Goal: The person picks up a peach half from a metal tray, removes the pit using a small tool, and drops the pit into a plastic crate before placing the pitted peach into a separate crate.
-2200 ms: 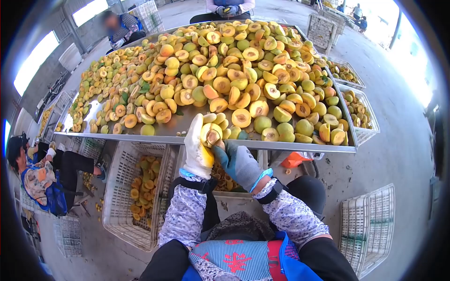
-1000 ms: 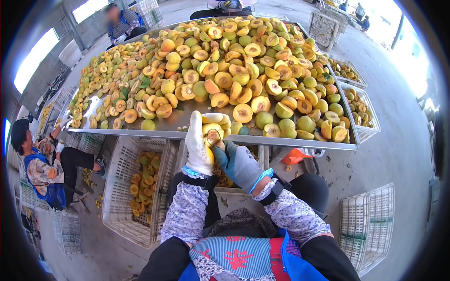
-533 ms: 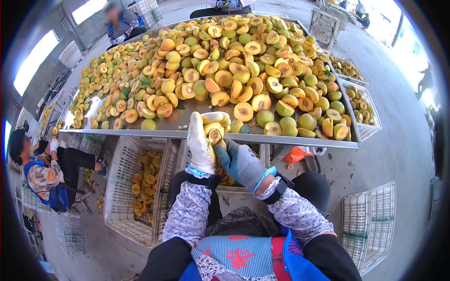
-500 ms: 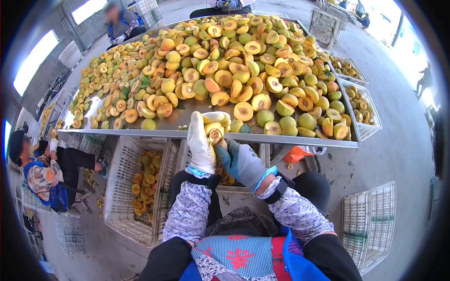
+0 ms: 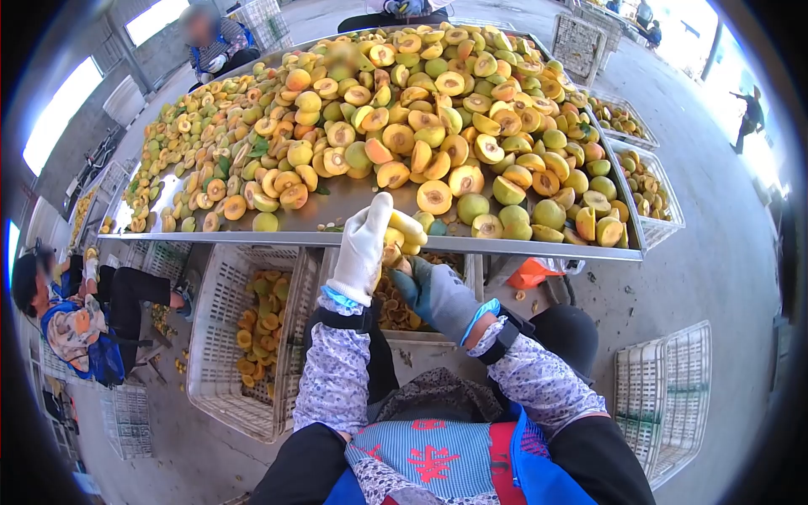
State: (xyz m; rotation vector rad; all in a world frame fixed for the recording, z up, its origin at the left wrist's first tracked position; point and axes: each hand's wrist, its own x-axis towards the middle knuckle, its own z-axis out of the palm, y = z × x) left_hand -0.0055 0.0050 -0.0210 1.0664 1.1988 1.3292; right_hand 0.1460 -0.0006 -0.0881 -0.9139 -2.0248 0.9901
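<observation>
My left hand [image 5: 364, 247], in a white and yellow glove, grips a halved peach [image 5: 394, 241] at the near edge of the metal table [image 5: 337, 206]. My right hand [image 5: 431, 290], in a grey-blue glove, sits just below and right of it, fingertips against the fruit's underside near the pit. Whether it holds a tool is hidden. A big heap of halved and whole yellow-green peaches [image 5: 421, 126] covers the table beyond my hands.
Under the table stand white plastic crates: one with peach halves [image 5: 252, 328] at left, one with pits [image 5: 396, 307] below my hands. Empty crate [image 5: 665, 404] at right. Other people sit at left [image 5: 67, 311] and at the far side [image 5: 215, 42]. Filled crates [image 5: 644, 189] line the right edge.
My hands with the peach have dropped slightly from above the table rim to just in front of it. The person at left has shifted their arms.
</observation>
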